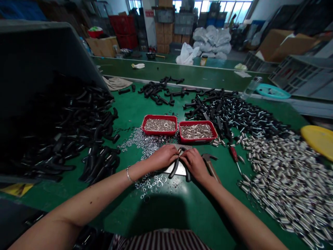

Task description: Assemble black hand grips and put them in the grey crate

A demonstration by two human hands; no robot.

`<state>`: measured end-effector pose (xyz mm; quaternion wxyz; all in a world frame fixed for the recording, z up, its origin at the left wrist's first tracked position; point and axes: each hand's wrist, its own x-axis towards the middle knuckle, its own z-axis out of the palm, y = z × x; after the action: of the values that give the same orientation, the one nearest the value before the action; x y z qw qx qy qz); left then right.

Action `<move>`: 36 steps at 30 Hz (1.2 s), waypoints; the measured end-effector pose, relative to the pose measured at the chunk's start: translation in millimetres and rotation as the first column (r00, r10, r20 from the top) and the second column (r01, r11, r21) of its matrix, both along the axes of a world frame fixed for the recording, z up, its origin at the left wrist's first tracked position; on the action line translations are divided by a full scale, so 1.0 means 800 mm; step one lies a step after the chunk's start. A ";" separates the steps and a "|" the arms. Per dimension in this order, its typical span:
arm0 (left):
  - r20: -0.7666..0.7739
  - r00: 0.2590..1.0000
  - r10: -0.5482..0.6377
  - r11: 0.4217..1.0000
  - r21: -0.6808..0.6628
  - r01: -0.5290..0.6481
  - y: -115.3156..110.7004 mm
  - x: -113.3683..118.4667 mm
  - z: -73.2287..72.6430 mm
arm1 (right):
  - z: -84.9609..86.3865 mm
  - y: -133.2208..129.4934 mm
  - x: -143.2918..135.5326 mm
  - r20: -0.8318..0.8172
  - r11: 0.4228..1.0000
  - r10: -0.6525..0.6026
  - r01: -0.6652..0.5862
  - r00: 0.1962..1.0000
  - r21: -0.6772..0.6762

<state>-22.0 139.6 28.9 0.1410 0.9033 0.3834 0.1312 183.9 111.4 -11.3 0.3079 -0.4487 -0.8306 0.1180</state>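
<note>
On a flat metal plate (179,169) in front of me lies a black two-handled tool (173,170), its curved handles spread toward me like an upturned V; it resembles pliers or pruning shears. My left hand (168,155) reaches its upper part from the left with fingers closed together. From the right, my right hand (195,163) pinches at the same joint, fingertips almost meeting the left ones. A small shiny metal piece shows between the fingertips, too small to name. Just right of my right hand rests a hammer (212,168) with a wooden handle.
Two red trays of small metal parts, left (159,133) and right (197,140), stand beyond the plate. Loose rings (149,142) lie left, metal springs (293,173) heap at right, near a red-handled screwdriver (234,154). Black handles (96,132) spill from a grey bin (52,26).
</note>
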 end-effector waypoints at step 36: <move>-0.232 0.801 0.552 0.832 0.223 -0.508 0.160 -0.083 0.011 | 0.027 -0.113 0.150 0.383 0.696 -0.270 0.454 0.884 -0.556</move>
<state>-88.5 267.3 37.5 -0.0267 0.7767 0.6263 0.0618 303.8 21.3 10.4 0.0398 -0.6930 -0.6699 0.2633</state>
